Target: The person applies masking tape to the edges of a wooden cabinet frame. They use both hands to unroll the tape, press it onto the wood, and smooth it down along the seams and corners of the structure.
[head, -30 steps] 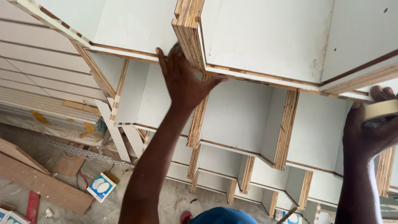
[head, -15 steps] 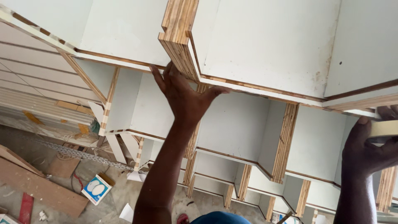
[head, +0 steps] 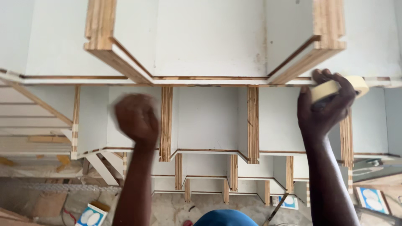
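**Hands raised against white plywood shelving, tape roll in right hand**

Right hand is curled tight around a roll of cream masking tape, fingers wrapped over the top of the roll, thumb side under it. The roll is flat and round, matte paper look, held right at the front edge of the white laminated shelf unit, just below a projecting divider. Left hand is motion-blurred, looks balled up like a loose fist, nothing seen in it; cannot tell whether it touches the panel behind. It is in front of a lower compartment, beside a vertical divider with raw striped plywood edge. Panel faces are smooth white, cut edges show tan layered plies. Below: rough concrete floor, small blue-and-white cartons, a blue rounded shape at bottom centre.
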